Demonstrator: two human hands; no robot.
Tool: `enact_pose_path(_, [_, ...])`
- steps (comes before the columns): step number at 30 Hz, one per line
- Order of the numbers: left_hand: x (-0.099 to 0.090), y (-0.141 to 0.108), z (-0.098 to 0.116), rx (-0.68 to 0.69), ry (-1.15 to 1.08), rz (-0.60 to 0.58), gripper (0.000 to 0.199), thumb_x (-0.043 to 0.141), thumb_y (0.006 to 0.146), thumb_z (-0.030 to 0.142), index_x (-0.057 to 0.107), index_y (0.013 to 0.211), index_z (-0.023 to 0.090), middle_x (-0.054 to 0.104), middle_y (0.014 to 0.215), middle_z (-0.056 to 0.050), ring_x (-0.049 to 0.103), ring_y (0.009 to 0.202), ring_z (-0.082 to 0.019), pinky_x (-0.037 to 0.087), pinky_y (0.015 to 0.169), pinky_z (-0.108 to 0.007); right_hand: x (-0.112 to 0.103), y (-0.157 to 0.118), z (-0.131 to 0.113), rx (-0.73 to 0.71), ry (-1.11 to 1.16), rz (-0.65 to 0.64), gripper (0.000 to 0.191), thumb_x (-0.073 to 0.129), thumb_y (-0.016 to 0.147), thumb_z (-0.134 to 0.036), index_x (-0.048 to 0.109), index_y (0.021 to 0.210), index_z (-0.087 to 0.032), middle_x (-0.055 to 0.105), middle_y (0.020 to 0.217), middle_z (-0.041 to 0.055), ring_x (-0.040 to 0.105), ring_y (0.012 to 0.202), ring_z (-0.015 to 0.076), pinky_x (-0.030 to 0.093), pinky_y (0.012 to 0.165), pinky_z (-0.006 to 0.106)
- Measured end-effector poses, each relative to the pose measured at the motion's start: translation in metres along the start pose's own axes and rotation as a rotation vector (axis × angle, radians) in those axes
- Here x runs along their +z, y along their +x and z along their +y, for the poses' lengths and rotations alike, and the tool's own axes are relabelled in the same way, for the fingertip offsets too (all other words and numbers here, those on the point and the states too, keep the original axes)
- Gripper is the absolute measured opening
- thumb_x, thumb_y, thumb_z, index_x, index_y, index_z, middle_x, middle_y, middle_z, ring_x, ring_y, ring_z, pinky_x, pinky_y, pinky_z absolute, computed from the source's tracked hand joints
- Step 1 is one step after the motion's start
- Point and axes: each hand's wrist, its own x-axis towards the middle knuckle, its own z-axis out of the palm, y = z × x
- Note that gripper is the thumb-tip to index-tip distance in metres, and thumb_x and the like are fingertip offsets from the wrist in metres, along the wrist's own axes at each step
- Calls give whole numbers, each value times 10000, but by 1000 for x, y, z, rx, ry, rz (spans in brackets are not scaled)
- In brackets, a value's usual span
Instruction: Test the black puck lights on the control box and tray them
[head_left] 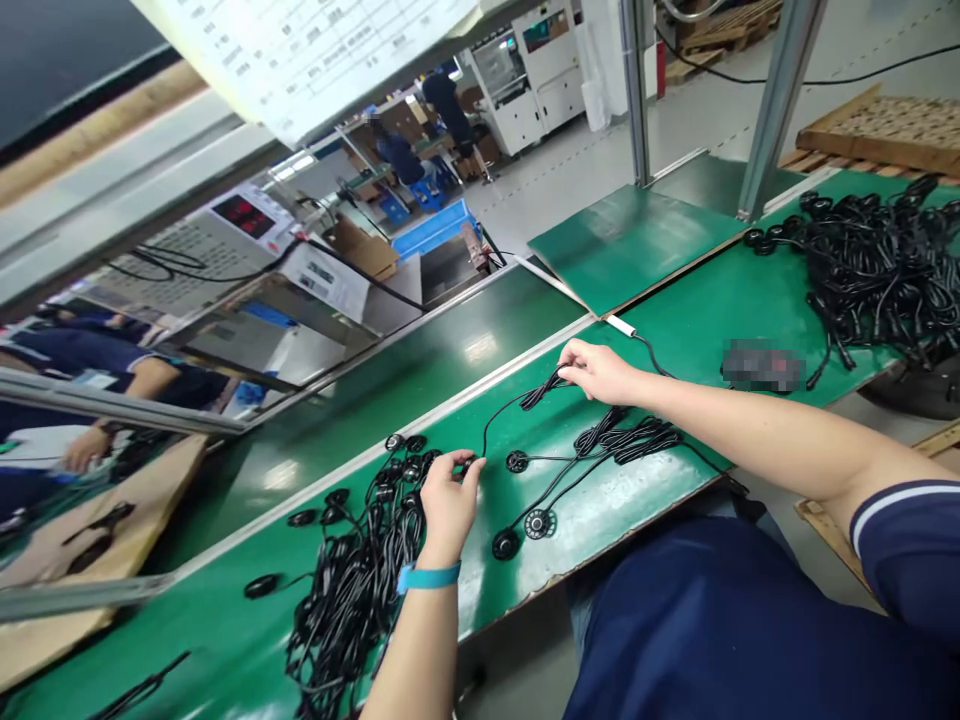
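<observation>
My right hand [604, 372] pinches the folded black cable [541, 389] between thumb and fingers above the green bench. A single strand of it curves over to my left hand [448, 505], which is closed on the cable's other end; the fingers mostly cover that end. Between my hands and my body lie several bundled black cables [637, 440] with round black heads, one of them a ribbed disc [539, 523]. Right beside my left hand is a large heap of similar cables [360, 590] with round heads.
A second cable pile [885, 260] covers the bench's right end, near a blurred dark object [763, 366]. A white connector [621, 326] on a black lead lies by the raised green board [637, 240]. Metal posts [636, 90] rise behind. Other people work at left and back.
</observation>
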Motion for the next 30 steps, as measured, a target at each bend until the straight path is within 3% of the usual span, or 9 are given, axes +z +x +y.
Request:
enact_pose_path(2, [13,15,-2,126,49,43,247,621,891,433,682,939,199,688,950,-93,658,930,-267,556,851,-416,-6,9,7,56,-182,28,88,541,1015,-301,543,1031,-214,678,870,-12,596,678,122,427,661,236])
enact_pose_path(6, [39,27,-1,245,46,-19,213,525,923,314,701,948,198,676,949,-103,660,956,-263,554,921,-447,-14,14,27,143,-338,24,59,599,969,-242,601,975,-183,692,898,60,613,812,195,431,740,287])
enact_pose_path(10, [36,9,5,257,57,-35,294,464,939,241,706,1098,188,661,1209,-148,631,1170,-283,514,1042,-485,-21,-17,37,83,-463,50,182,632,951,-241,630,1120,-172,674,1163,152,568,1142,300,405,976,409])
enact_pose_path(14, [17,-13,20,302,21,-155,346,512,947,252,646,1264,217,604,1374,-135,557,1315,-279,454,1132,-482,-26,-51,43,-85,-541,-180,275,704,920,-341,668,1153,-201,686,1153,125,577,1158,314,408,995,432])
enact_pose_path(18, [17,-16,32,303,-39,-355,313,619,913,342,665,1203,236,680,1245,-115,612,1220,-284,491,1074,-467,-23,-53,50,-81,-557,-370,170,739,867,-239,712,1028,-194,700,1029,96,624,1044,282,445,885,359])
enact_pose_path(22, [21,-12,31,191,-11,-301,286,617,888,385,654,1116,216,721,1116,-110,667,1047,-275,523,954,-432,-23,-48,38,-148,-511,-319,104,620,944,-208,694,1016,-195,675,1052,84,629,953,226,451,809,310])
enact_pose_path(25, [14,-14,27,1,13,-253,385,597,872,435,598,1179,203,735,1036,-90,652,704,-201,520,711,-347,-30,-57,17,-226,-437,-250,127,600,958,-222,680,1054,-203,664,1090,83,628,976,224,452,818,306])
enact_pose_path(27, [7,-16,25,-151,10,-265,372,562,879,486,592,1113,199,730,849,-48,585,553,-175,461,598,-312,-34,-66,3,-227,-437,-281,109,604,960,-240,678,1033,-211,676,1064,71,634,969,224,446,792,299])
enact_pose_path(30, [0,-16,22,-345,-18,-323,379,505,892,592,572,888,219,660,589,-12,596,540,-203,419,569,-296,-35,-75,-5,-156,-536,-370,82,615,961,-275,668,972,-214,696,971,59,638,878,223,413,698,293])
